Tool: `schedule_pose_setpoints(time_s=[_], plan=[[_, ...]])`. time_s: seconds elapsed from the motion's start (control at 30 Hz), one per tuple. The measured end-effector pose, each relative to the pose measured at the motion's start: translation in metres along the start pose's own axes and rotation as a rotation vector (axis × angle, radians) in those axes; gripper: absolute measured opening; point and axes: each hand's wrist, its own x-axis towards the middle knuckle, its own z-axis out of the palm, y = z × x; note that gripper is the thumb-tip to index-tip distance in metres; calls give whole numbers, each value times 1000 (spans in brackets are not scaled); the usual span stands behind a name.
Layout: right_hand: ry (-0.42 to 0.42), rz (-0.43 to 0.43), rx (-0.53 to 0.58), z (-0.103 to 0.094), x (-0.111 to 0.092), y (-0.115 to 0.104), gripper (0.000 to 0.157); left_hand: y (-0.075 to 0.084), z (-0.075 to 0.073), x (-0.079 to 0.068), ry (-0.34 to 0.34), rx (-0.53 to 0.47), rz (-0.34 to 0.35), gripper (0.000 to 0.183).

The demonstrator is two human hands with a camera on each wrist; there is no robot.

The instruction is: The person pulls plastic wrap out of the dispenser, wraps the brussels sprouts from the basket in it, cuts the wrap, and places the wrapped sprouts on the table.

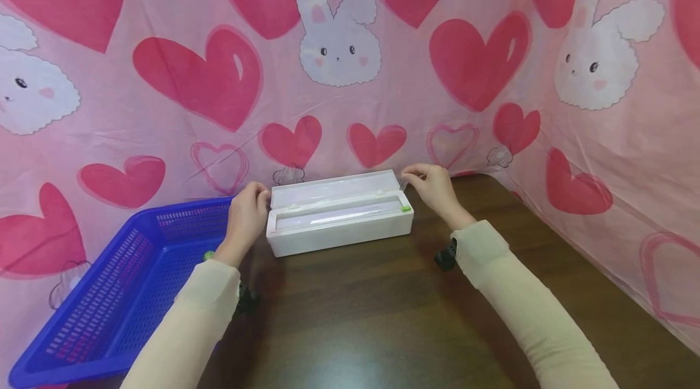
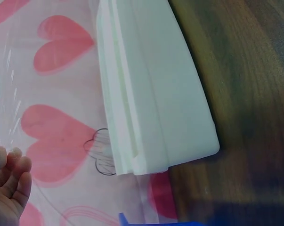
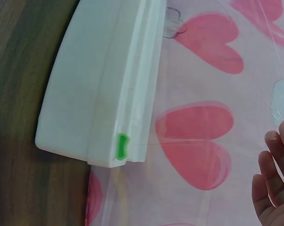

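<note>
A long white cling film dispenser box (image 1: 341, 236) sits on the wooden table with its lid (image 1: 333, 187) raised at the back. A green slider (image 1: 406, 208) marks its right end, seen also in the right wrist view. My left hand (image 1: 248, 209) is just off the box's left end, thumb and fingertips together. Off the right end, my right hand (image 1: 432, 185) pinches likewise. Clear cling film (image 3: 277, 115) shows creases converging at the right fingertips, and glossy streaks of film (image 2: 12, 89) appear above the left fingers. Much of the sheet is too transparent to trace.
A blue plastic basket (image 1: 137, 219) stands on the left, partly behind my left forearm, with a small green item (image 1: 208, 254) at its inner side. Pink heart-and-rabbit fabric (image 1: 339, 103) hangs close behind the box. Brown tabletop (image 1: 350, 316) lies in front.
</note>
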Motion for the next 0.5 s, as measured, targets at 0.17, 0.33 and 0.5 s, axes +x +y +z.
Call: schedule_pose_setpoints(time_s=[0.17, 0.33, 0.5], plan=[[6, -10, 15, -5, -1, -6, 10, 1, -5, 0, 3, -12, 5, 7], [5, -13, 45, -10, -3, -12, 11, 2, -10, -2, -7, -14, 0, 8], [6, -19, 64, -15, -6, -17, 11, 4, -16, -4, 6, -15, 17, 7]])
